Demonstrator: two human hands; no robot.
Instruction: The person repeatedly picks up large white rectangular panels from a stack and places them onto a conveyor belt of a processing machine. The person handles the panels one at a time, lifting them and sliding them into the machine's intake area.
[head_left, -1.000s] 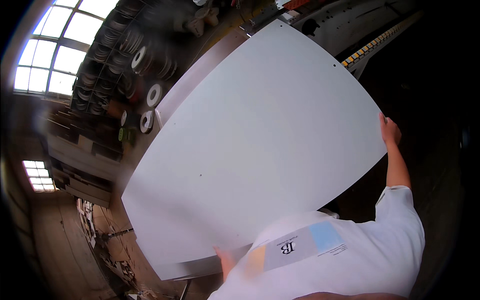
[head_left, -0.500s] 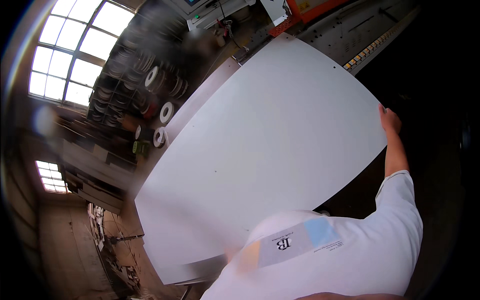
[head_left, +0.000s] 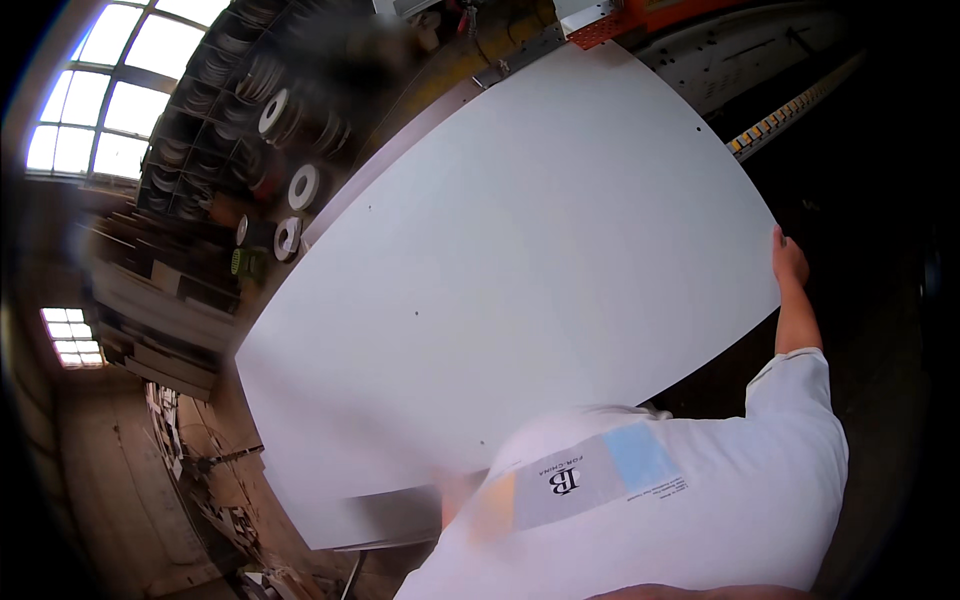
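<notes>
Through the head camera I look down on a large white panel [head_left: 530, 260], lying broad and flat across the middle of the view, its edges bowed by the fisheye lens. A few small dark holes or marks dot its face. The person's right hand [head_left: 791, 262] grips the panel's right edge, fingers closed over it, arm stretched out. The left hand [head_left: 453, 493] is a blur at the near edge, partly hidden by the body; I cannot tell whether it grips the panel or only rests against it. The white T-shirt [head_left: 720, 510], with a grey, blue and orange print, fills the lower right.

Under the panel's near left side I see another pale surface [head_left: 300, 505], partly in grey shadow. Near the panel's far end are an orange machine [head_left: 665, 14] and a red perforated bracket [head_left: 597, 31]; to the right of these runs a slanting row of yellow blocks [head_left: 768, 128]. To the left, a dark rack [head_left: 215, 105] holds many reels, with a white reel [head_left: 304, 187] standing nearer the panel. Beyond it, a bright paned window [head_left: 110, 100] lights the room, above stacked boards [head_left: 150, 345].
</notes>
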